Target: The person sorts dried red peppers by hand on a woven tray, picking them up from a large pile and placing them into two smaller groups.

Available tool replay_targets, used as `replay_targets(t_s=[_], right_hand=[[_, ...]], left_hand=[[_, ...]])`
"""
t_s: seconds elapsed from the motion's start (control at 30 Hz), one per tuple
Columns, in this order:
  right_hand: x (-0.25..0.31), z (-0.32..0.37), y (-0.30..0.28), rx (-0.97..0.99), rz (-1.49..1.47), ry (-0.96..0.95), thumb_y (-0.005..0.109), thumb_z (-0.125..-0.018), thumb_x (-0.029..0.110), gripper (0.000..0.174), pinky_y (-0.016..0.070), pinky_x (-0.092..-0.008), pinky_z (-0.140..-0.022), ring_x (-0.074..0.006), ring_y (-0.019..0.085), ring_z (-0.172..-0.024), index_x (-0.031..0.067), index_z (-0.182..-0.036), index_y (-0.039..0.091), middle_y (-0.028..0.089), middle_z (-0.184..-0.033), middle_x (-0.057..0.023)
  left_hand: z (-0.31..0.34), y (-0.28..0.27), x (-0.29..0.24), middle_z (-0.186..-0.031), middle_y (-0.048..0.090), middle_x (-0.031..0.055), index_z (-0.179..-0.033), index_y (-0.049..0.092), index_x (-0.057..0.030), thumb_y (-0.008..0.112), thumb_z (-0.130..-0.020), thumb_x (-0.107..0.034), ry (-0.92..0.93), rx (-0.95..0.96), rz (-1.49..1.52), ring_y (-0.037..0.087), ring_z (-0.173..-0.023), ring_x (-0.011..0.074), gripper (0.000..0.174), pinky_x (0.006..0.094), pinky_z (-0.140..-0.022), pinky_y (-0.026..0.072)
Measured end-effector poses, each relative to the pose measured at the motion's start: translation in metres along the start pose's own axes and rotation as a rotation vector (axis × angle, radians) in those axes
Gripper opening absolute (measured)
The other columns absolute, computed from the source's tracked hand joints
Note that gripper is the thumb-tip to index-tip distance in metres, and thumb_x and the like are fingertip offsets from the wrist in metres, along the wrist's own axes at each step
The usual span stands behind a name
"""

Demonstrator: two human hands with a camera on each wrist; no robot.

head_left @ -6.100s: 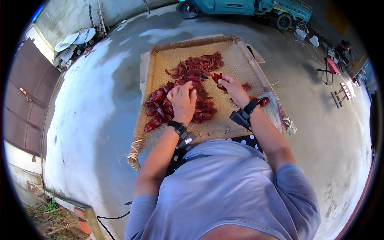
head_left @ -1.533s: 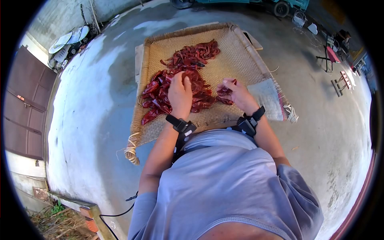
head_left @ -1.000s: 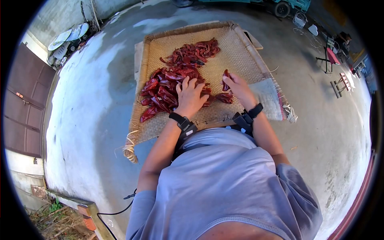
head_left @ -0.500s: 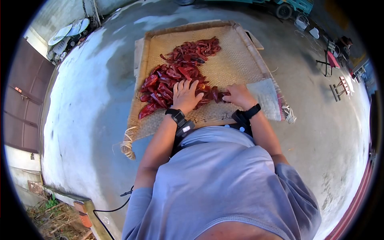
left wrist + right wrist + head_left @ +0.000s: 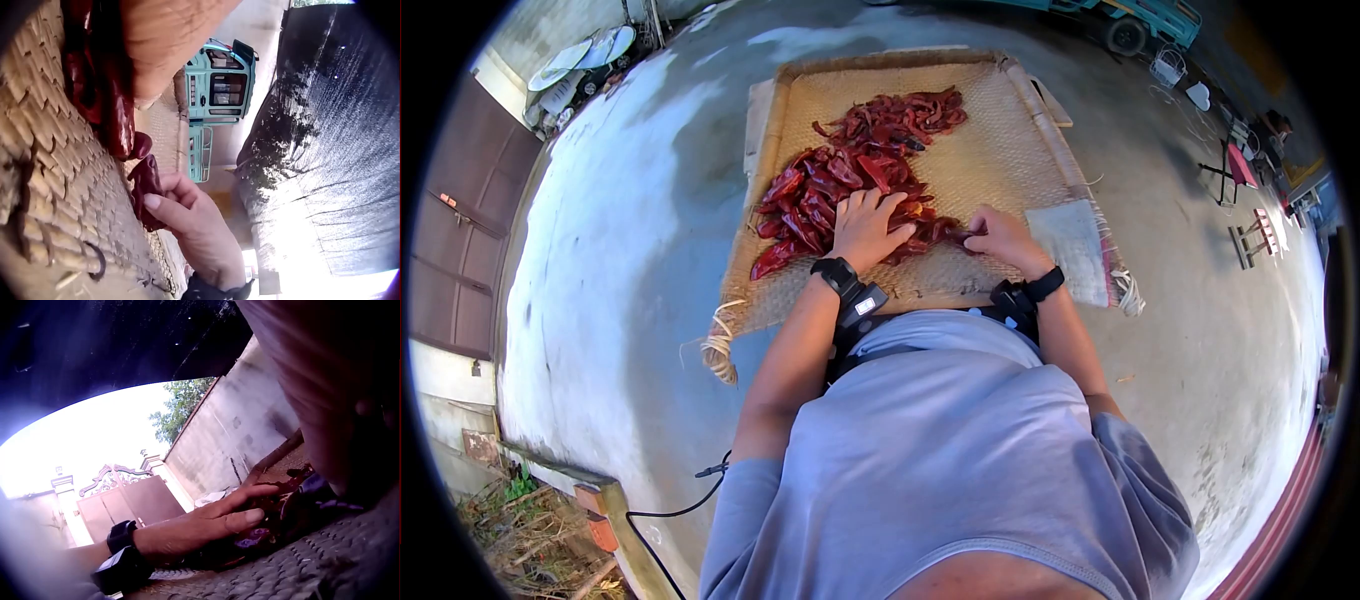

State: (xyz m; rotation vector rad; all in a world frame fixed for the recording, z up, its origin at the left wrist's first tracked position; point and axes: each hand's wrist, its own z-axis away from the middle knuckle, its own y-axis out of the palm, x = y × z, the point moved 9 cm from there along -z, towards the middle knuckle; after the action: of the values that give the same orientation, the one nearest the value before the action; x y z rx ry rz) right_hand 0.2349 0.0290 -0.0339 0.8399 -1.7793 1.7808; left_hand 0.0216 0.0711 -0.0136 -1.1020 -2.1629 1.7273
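On the woven tray (image 5: 1000, 140), the left hand (image 5: 868, 225) lies flat on the chilli pile (image 5: 840, 175) in the middle, while the right hand (image 5: 1000, 238) pinches one chilli (image 5: 144, 178) that could crumble if squeezed.

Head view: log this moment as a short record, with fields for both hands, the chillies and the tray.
left hand: fingers spread flat on the dried red chillies
right hand: pinches a single chilli at the heap's near edge
woven tray: lies on the concrete ground, with the chillies heaped on its left half
background: turquoise vehicle
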Motion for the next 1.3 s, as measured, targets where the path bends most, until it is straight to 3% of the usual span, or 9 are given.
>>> replay_targets(t_s=[0.23, 0.43, 0.53, 0.63, 0.73, 0.83, 1.0, 1.1, 1.3], right_hand=[[0.025, -0.001, -0.015, -0.168, -0.070, 0.054, 0.077, -0.078, 0.025, 0.030, 0.0490, -0.0359, -0.068, -0.0240, 0.063, -0.075, 0.0034, -0.090, 0.060, 0.065, -0.082, -0.0114], [0.021, -0.019, 0.012, -0.131, -0.230, -0.041, 0.069, -0.088, 0.014, 0.017, 0.0483, -0.0280, -0.075, -0.0135, 0.060, -0.084, 0.0022, -0.098, 0.062, 0.064, -0.089, -0.0070], [0.010, -0.027, 0.025, -0.076, -0.350, -0.023, 0.065, -0.089, 0.008, 0.014, 0.0480, -0.0271, -0.079, -0.0125, 0.059, -0.089, 0.0011, -0.100, 0.062, 0.064, -0.093, -0.0059], [0.015, -0.023, 0.014, -0.146, -0.619, -0.021, 0.065, -0.086, 0.007, 0.018, 0.0504, -0.0329, -0.081, -0.0216, 0.064, -0.088, -0.0001, -0.102, 0.063, 0.067, -0.093, -0.0120], [0.008, -0.022, -0.019, -0.328, -0.422, -0.055, 0.065, -0.086, 0.007, 0.018, 0.0509, -0.0355, -0.081, -0.0258, 0.065, -0.089, 0.0000, -0.103, 0.063, 0.068, -0.095, -0.0145], [0.008, -0.007, -0.051, -0.667, 0.146, -0.087, 0.067, -0.086, 0.010, 0.020, 0.0511, -0.0372, -0.081, -0.0301, 0.066, -0.090, 0.0009, -0.104, 0.064, 0.068, -0.098, -0.0161], [0.044, -0.004, 0.003, 0.040, 0.077, 0.025, 0.067, -0.085, 0.021, 0.028, 0.0507, -0.0412, -0.079, -0.0323, 0.065, -0.092, 0.0064, -0.109, 0.064, 0.068, -0.098, -0.0148], [0.065, 0.007, 0.029, 0.062, 0.218, -0.223, 0.067, -0.084, 0.022, 0.027, 0.0507, -0.0430, -0.076, -0.0339, 0.066, -0.089, 0.0070, -0.106, 0.065, 0.068, -0.095, -0.0166], [0.025, -0.006, -0.002, -0.025, 0.118, -0.086, 0.066, -0.083, 0.016, 0.026, 0.0500, -0.0444, -0.079, -0.0339, 0.065, -0.092, 0.0064, -0.107, 0.063, 0.068, -0.096, -0.0166]], left_hand=[[0.000, -0.013, -0.002, -0.114, 0.059, 0.0087, -0.124, 0.065, -0.0159, 0.070, -0.081, -0.043, 0.060, -0.070, 0.018, 0.048, -0.114, 0.0276, 0.050, 0.0425, -0.096, 0.0363], [0.001, -0.010, 0.001, -0.118, 0.058, 0.0089, -0.125, 0.064, -0.0179, 0.072, -0.081, -0.039, 0.084, -0.100, 0.051, 0.048, -0.116, 0.0289, 0.050, 0.0437, -0.097, 0.0353], [0.001, -0.009, 0.002, -0.118, 0.058, 0.0091, -0.125, 0.064, -0.0182, 0.072, -0.081, -0.039, 0.076, -0.093, 0.053, 0.047, -0.117, 0.0290, 0.050, 0.0435, -0.097, 0.0348], [0.002, -0.009, 0.003, -0.119, 0.057, 0.0090, -0.125, 0.064, -0.0183, 0.071, -0.081, -0.039, 0.077, -0.096, 0.067, 0.047, -0.117, 0.0291, 0.049, 0.0435, -0.097, 0.0347], [0.002, -0.008, 0.003, -0.118, 0.057, 0.0091, -0.125, 0.064, -0.0184, 0.071, -0.082, -0.040, 0.072, -0.104, 0.058, 0.047, -0.117, 0.0293, 0.048, 0.0434, -0.098, 0.0344], [0.002, -0.007, 0.005, -0.119, 0.057, 0.0093, -0.125, 0.064, -0.0187, 0.070, -0.083, -0.040, 0.066, -0.100, 0.067, 0.047, -0.118, 0.0293, 0.047, 0.0438, -0.099, 0.0341], [0.003, -0.005, 0.006, -0.121, 0.058, 0.0069, -0.122, 0.066, -0.0191, 0.068, -0.084, -0.041, 0.056, -0.117, 0.064, 0.046, -0.119, 0.0274, 0.044, 0.0429, -0.099, 0.0347], [0.002, -0.005, 0.006, -0.122, 0.058, 0.0064, -0.124, 0.065, -0.0198, 0.067, -0.086, -0.040, 0.059, -0.105, 0.050, 0.046, -0.119, 0.0271, 0.043, 0.0432, -0.100, 0.0340], [0.002, -0.006, 0.003, -0.117, 0.058, 0.0051, -0.119, 0.068, -0.0230, 0.066, -0.087, -0.037, 0.070, -0.116, 0.053, 0.047, -0.117, 0.0265, 0.035, 0.0430, -0.099, 0.0345]])
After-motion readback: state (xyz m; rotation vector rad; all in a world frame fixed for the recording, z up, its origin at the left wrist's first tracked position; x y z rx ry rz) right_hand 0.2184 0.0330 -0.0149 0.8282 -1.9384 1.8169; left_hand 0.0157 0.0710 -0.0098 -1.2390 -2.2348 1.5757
